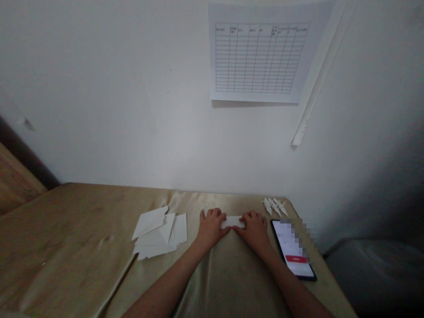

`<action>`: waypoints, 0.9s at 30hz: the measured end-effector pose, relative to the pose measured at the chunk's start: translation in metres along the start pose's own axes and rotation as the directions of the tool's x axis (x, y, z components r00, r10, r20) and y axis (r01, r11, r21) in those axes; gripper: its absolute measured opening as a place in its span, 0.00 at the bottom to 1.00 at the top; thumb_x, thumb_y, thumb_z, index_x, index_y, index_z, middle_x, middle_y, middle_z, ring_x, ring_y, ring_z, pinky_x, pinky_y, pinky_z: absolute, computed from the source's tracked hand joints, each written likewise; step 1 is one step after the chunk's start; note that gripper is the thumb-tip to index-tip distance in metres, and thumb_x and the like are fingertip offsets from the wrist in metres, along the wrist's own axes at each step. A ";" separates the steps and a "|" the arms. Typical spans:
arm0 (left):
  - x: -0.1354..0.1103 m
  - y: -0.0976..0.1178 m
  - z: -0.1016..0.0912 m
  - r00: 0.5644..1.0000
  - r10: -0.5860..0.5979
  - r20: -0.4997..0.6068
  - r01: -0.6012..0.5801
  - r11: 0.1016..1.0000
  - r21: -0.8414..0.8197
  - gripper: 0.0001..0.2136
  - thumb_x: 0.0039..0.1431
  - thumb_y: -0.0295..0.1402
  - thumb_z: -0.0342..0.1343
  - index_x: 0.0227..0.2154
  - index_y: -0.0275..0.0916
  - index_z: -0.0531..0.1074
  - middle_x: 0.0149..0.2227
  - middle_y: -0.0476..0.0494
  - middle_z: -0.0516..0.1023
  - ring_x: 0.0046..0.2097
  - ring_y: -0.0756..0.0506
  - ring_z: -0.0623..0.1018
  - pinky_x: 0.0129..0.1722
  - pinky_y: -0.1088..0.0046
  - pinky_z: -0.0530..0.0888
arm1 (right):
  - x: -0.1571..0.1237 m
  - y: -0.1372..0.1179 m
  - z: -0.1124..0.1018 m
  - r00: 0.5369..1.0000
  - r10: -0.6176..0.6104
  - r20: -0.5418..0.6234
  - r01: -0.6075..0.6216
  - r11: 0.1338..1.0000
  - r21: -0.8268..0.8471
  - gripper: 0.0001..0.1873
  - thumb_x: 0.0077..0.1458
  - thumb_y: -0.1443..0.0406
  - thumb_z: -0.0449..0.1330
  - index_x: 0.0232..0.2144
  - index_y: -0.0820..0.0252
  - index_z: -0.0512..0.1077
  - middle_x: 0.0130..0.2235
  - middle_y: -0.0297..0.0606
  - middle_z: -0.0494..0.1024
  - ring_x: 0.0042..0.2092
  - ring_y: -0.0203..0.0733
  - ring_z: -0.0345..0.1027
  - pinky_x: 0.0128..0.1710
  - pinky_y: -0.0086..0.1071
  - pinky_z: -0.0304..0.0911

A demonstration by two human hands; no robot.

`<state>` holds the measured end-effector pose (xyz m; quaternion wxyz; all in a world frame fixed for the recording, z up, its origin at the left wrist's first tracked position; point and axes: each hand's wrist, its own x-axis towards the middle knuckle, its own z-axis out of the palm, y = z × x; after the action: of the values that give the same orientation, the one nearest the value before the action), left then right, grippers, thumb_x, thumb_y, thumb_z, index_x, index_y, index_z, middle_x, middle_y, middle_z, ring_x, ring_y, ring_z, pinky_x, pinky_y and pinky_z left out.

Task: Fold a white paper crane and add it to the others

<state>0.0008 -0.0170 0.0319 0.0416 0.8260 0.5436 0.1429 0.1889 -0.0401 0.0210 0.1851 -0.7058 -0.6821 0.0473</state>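
Note:
A small white piece of paper lies between my two hands on the tan covered surface. My left hand grips its left end, thumb along the near edge and fingers curled behind. At the right end, my right hand pinches the paper in the same way. Both thumbs almost meet at the near edge in the middle. Whether the paper is folded is too small to tell.
Left of my hands is a loose pile of white paper sheets. Several small folded paper shapes sit at the back right. A phone with a lit screen lies beside my right forearm. A printed table sheet hangs on the wall behind.

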 end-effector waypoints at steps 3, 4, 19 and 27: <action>0.002 -0.001 -0.001 1.000 -0.013 0.021 0.013 1.000 -0.010 0.18 0.60 0.51 0.57 0.46 0.45 0.75 0.52 0.41 0.73 0.56 0.35 0.70 0.60 0.44 0.58 | 0.001 0.001 0.002 1.000 0.013 -0.003 -0.013 1.000 0.025 0.23 0.51 0.46 0.64 0.42 0.53 0.76 0.49 0.43 0.72 0.55 0.55 0.60 0.58 0.47 0.48; 0.002 -0.001 -0.001 1.000 -0.014 0.024 0.014 1.000 -0.013 0.18 0.60 0.51 0.57 0.46 0.45 0.75 0.52 0.41 0.73 0.56 0.35 0.70 0.60 0.44 0.58 | 0.002 0.001 0.003 1.000 0.019 -0.004 -0.019 0.999 0.036 0.23 0.49 0.47 0.65 0.42 0.53 0.76 0.49 0.43 0.72 0.55 0.55 0.60 0.58 0.47 0.48; 0.007 -0.020 -0.005 0.987 -0.076 0.145 0.086 0.994 -0.068 0.17 0.53 0.43 0.65 0.47 0.55 0.74 0.59 0.46 0.69 0.62 0.32 0.64 0.59 0.34 0.55 | 0.011 0.015 0.002 0.995 0.046 0.086 -0.061 0.980 0.192 0.21 0.46 0.61 0.69 0.46 0.44 0.78 0.53 0.39 0.70 0.58 0.50 0.60 0.60 0.40 0.49; 0.004 -0.039 -0.010 0.985 -0.013 0.174 0.039 0.988 -0.148 0.20 0.51 0.40 0.66 0.48 0.55 0.74 0.60 0.49 0.69 0.64 0.34 0.63 0.62 0.41 0.55 | 0.015 0.030 -0.001 0.993 0.002 0.119 -0.033 0.965 0.262 0.21 0.46 0.67 0.66 0.45 0.44 0.79 0.54 0.38 0.71 0.59 0.49 0.61 0.60 0.39 0.53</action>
<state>-0.0351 0.0018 0.0337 0.1528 0.8226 0.5364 0.1108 0.2184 -0.0255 0.0152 0.2363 -0.6769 -0.6733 0.1807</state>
